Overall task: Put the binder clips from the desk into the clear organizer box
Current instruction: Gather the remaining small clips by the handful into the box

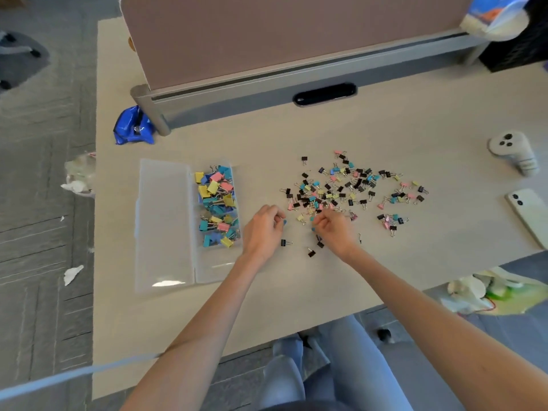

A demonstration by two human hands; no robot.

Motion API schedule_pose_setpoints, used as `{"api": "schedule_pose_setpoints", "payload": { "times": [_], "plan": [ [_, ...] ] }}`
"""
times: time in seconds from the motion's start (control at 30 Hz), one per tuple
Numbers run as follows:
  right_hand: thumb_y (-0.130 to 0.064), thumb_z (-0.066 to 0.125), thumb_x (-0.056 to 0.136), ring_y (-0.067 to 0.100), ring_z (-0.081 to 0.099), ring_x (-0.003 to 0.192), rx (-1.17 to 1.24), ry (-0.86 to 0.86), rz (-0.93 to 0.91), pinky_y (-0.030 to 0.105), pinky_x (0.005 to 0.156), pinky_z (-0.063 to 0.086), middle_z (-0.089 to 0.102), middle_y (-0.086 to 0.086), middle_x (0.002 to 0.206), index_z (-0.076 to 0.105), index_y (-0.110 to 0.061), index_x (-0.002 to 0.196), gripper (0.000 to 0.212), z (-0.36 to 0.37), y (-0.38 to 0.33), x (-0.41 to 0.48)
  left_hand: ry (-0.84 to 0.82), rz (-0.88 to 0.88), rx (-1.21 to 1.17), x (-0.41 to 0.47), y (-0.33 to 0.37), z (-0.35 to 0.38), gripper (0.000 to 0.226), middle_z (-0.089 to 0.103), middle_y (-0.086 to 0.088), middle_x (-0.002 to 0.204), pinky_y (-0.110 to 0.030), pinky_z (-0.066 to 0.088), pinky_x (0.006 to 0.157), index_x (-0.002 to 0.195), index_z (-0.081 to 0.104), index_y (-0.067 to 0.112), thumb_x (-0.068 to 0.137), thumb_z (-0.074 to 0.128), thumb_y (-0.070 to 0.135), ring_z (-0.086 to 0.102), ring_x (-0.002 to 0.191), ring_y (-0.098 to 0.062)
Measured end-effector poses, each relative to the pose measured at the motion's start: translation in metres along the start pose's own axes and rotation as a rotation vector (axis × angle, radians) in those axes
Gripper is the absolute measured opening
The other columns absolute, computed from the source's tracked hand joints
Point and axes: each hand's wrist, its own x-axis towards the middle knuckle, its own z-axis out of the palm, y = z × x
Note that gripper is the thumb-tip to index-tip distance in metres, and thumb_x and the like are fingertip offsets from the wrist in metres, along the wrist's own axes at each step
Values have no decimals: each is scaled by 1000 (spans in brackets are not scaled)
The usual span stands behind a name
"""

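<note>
Dozens of binder clips (341, 191) to go; left hand (264, 228), right hand (336, 229) curl at the pile, grip unclear; next, carry left into organizer box (219, 262).

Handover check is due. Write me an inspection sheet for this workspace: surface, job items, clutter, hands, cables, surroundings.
Surface: pale desk, no spills seen.
Job's things: clear organizer box lies open with its lid flipped left and larger coloured clips inside. Small binder clips are scattered on the desk to its right.
Clutter: blue bag, white controller, phone.
Hands: left hand is between box and pile, right hand at the pile's near edge. Fingers are curled; whether either holds a clip cannot be told.
Cables: nothing seen.
Surroundings: partition panel, grey carpet with paper scraps, plastic bag on the floor.
</note>
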Motion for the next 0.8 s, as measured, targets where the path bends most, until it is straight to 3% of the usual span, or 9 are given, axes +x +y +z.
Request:
{"api": "schedule_pose_setpoints", "payload": {
  "times": [0.13, 0.23, 0.33, 0.47, 0.57, 0.63, 0.7, 0.8],
  "plan": [
    [-10, 78, 73, 10, 51, 63, -94, -120, -41, 28, 63, 45, 56, -5, 68, 61, -16, 78, 19, -2, 18, -14, -57, 11, 5, -10, -7, 18, 14, 59, 7, 99, -24, 41, 67, 97, 65, 20, 91, 55, 12, 58, 87, -10],
    [-14, 81, 71, 12, 53, 68, -205, -199, -86, 28, 64, 44, 56, -7, 72, 61, -16, 82, 23, 6, 23, -16, -62, 19, 0, -17, -13, 24, 17, 59, 7, 99, -23, 42, 70, 97, 66, 20, 90, 56, 8, 59, 91, -10],
    [-16, 77, 75, 12, 54, 72, -250, -127, -102, 25, 60, 40, 57, -7, 77, 63, -13, 82, 16, 14, 21, -13, -46, 67, 27, -26, -18, 26, 19, 57, 4, 102, -22, 43, 76, 100, 65, 16, 89, 55, 4, 56, 97, -10],
    [-8, 69, 80, 15, 51, 74, -214, 6, -136, 28, 61, 40, 54, -4, 79, 62, -9, 84, 8, 10, 17, -8, 34, 209, 153, -36, -26, 35, 27, 53, -5, 122, -38, 47, 93, 115, 59, 9, 89, 55, 6, 48, 115, -21],
    [-9, 69, 80, 16, 47, 69, -177, 69, -117, 29, 60, 38, 51, -3, 76, 60, -10, 83, 10, 3, 26, -10, -33, 183, 207, -42, -27, 46, 50, 27, -11, 155, -39, 24, 117, 143, 37, 7, 95, 45, 20, 24, 142, -26],
    [-12, 69, 81, 16, 46, 68, -165, 87, -102, 29, 60, 39, 48, -5, 73, 56, -13, 80, 13, 0, 36, -15, -95, 152, 240, -47, -28, 54, 61, 3, -9, 162, -37, 6, 121, 152, 16, 9, 99, 35, 32, 2, 149, -22],
    [-18, 66, 83, 15, 47, 67, -186, 120, -78, 29, 59, 40, 47, -7, 75, 53, -15, 81, 13, -3, 47, -23, -133, 156, 320, -51, -31, 62, 66, -10, -7, 162, -39, 0, 121, 154, 2, 11, 100, 26, 41, -10, 149, -20],
    [-19, 60, 84, 19, 52, 67, -219, 190, -48, 33, 58, 44, 50, -4, 82, 49, -15, 88, 12, -10, 60, -34, -144, 168, 421, -49, -30, 70, 69, -14, -8, 161, -42, 0, 121, 154, -3, 11, 100, 21, 47, -15, 148, -20]
  ]
}}
